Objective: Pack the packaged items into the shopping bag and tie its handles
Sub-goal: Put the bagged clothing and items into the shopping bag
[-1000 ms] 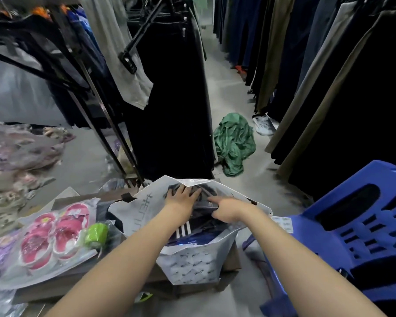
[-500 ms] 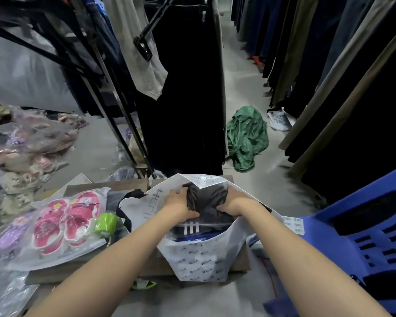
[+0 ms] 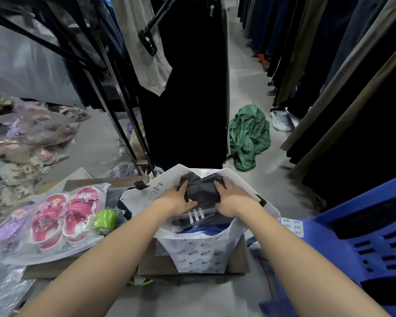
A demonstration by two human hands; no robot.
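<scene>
So the white printed plastic shopping bag (image 3: 201,255) sits nearest, mouth open. Just past its rim, the left hand (image 3: 176,200) and right hand (image 3: 231,197) each clutch one end of the dark grey plastic-wrapped bundle (image 3: 201,191). It lies crosswise between them on top of the contents, so I'd guess it needs pushing straight down.

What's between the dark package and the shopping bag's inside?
Nothing visible: the left hand and right hand grip the dark package in the open mouth of the shopping bag, atop a striped package.

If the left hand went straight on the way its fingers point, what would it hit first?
The left hand grips the dark package; beyond that, probably the shopping bag's far wall, though depth is unclear.
</scene>
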